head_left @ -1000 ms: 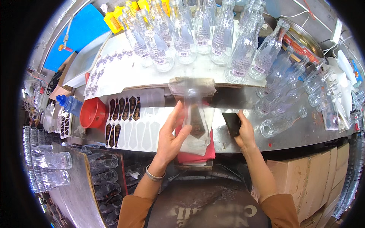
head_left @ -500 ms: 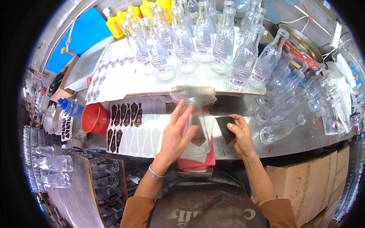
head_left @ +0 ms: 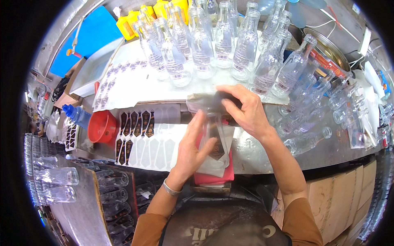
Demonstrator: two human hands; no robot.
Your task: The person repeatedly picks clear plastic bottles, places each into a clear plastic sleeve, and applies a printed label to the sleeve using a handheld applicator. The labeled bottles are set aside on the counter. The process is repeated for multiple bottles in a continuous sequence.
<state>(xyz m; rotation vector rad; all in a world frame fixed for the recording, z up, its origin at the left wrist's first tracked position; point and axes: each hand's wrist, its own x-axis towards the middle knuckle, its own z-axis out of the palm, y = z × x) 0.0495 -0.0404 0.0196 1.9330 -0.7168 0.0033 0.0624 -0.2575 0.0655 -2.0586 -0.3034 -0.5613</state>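
Centre of frame: one clear glass bottle (head_left: 221, 137), lying on its side, neck toward the top, base toward the wearer; a dark tie-shaped label (head_left: 216, 151) shows at its body. Beneath the base end: red cloth (head_left: 213, 179). At the neck end: pale cloth pad (head_left: 194, 105).

Left hand (head_left: 192, 149): at the bottle's left side, fingers extended, thumb spread well away; nothing seen gripped. Whether the fingertips touch the glass, cannot tell.

Right hand (head_left: 249, 111): above the neck end, fingers bent, thumb drawn toward them, apparently pinching a dark flat piece (head_left: 222, 102), motion-blurred.

Left of centre: sheet of labels (head_left: 152, 153), dark ones at its left, pale vacant outlines toward its right. Farther left: red cup (head_left: 101, 127). Top: standing bottles (head_left: 203, 61), with printing. Right: another lying bottle (head_left: 308, 142).

Step, as judged: pressing or smoothing the label with the flat piece. Next move calls for a steadied bottle and even pressure along the label.
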